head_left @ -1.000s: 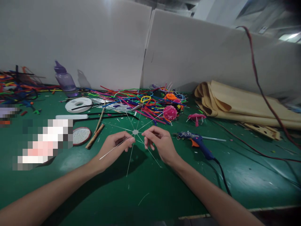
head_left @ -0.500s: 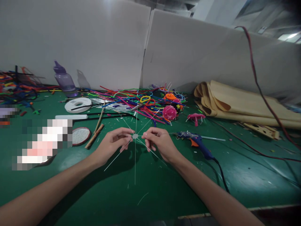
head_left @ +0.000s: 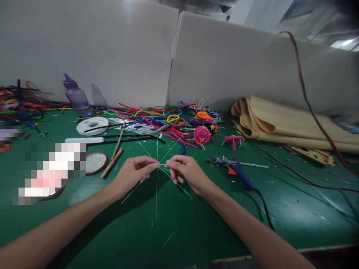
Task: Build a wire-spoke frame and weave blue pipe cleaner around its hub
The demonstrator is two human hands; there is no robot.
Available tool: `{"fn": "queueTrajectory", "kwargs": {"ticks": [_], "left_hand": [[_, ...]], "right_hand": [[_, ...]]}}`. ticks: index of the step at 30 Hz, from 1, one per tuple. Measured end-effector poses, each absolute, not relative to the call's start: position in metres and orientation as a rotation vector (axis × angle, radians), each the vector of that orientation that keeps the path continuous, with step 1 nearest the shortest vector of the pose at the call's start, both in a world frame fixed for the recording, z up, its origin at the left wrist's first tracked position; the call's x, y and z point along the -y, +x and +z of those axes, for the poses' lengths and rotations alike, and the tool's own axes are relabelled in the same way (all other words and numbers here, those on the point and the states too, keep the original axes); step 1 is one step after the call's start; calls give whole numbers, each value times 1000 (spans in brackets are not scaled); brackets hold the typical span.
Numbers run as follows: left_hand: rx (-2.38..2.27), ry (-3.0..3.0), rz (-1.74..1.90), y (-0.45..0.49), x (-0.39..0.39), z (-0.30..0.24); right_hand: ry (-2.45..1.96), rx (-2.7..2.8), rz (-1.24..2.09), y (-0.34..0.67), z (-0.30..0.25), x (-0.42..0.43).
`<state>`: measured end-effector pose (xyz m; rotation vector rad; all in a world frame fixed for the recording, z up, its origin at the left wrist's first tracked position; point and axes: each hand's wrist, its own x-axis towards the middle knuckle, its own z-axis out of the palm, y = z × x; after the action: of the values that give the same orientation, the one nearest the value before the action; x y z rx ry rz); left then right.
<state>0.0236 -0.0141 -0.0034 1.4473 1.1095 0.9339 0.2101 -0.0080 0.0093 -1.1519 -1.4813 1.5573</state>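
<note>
Between my hands, a little above the table, is a star-shaped frame of thin white wires (head_left: 156, 194) whose spokes spread out from a small pale hub (head_left: 158, 164). My left hand (head_left: 137, 170) pinches the hub between thumb and fingertips. Close to the hub on the other side, my right hand (head_left: 181, 168) is closed, thumb against index finger, on one of the spokes. Other spokes pass in front of and behind my fingers, so parts of them are hidden. Nearest to my right hand lies a blue glue gun (head_left: 237, 172) with an orange trigger and a clear stick in its back.
Coloured pipe cleaners (head_left: 151, 116) and a pink fuzzy ball (head_left: 202, 134) lie behind my hands. On the left are a white spool (head_left: 81, 128), a purple bottle (head_left: 77, 99), sticks (head_left: 112, 164) and a round dish (head_left: 97, 163). Folded brown paper (head_left: 283, 116) lies right; a cable (head_left: 300, 71) hangs there.
My left thumb and fingers have closed on the hub, where they were more open before. The wire star and my right hand have shifted slightly left.
</note>
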Motion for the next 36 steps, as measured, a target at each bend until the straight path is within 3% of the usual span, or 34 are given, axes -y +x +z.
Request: {"fn": "queueTrajectory", "kwargs": {"ticks": [8, 30, 33, 36], "left_hand": [[-1120, 1410, 972, 21, 12, -4], [-1363, 1173, 1209, -47, 61, 5], [-1367, 1193, 1219, -47, 60, 6], [-1366, 1228, 1204, -48, 61, 6]], "right_hand": [[-1203, 1403, 1401, 212, 11, 5], [-1209, 1446, 1614, 211, 3, 6], [-1289, 1505, 1451, 213, 8, 5], [-1408, 1702, 877, 222, 15, 4]]}}
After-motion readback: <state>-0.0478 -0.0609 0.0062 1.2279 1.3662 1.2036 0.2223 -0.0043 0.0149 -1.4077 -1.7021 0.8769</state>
